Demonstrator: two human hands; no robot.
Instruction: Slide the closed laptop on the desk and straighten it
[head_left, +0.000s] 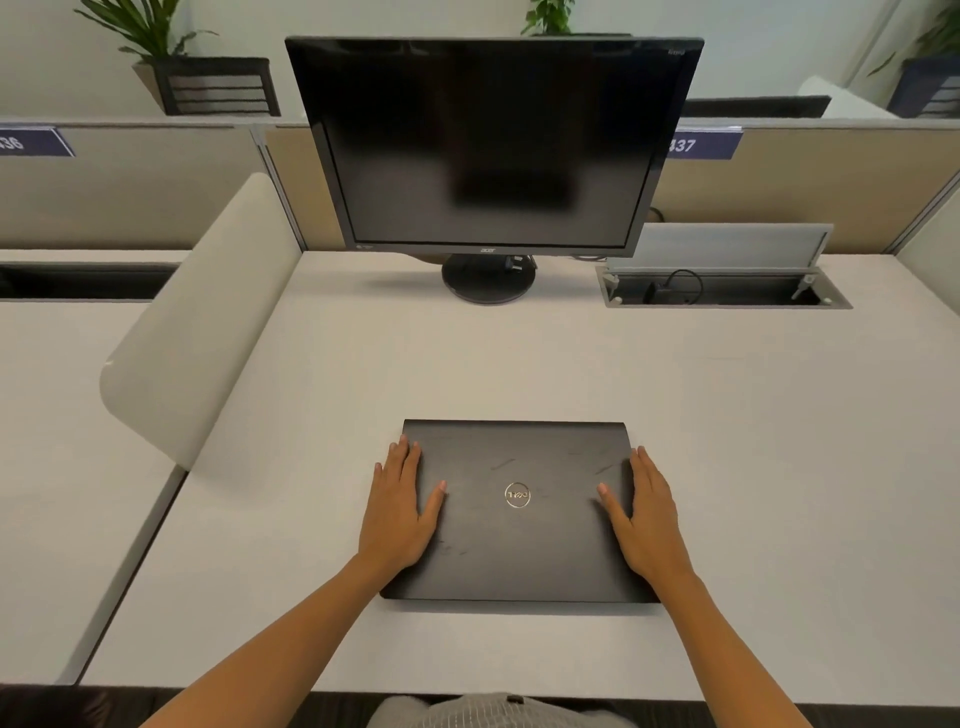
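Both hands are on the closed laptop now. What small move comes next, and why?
Probably a short push away toward the monitor. The left hand and right hand lie flat on the laptop edges, it already looks square to the desk, and bare desk lies ahead.

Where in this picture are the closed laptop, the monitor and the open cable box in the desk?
laptop (519, 545): head view, on its lid.
monitor (493, 140): head view, on its dark screen.
cable box (727, 291): head view, on its recess.

Bright, even light from overhead — shadows soft, e.g. a faint one under the laptop (519, 512) near edge and around the monitor (491, 143) base. Screen dark w/ dull smeared reflection. Wide-angle bends the desk (727, 415) edges; corners slightly soft.
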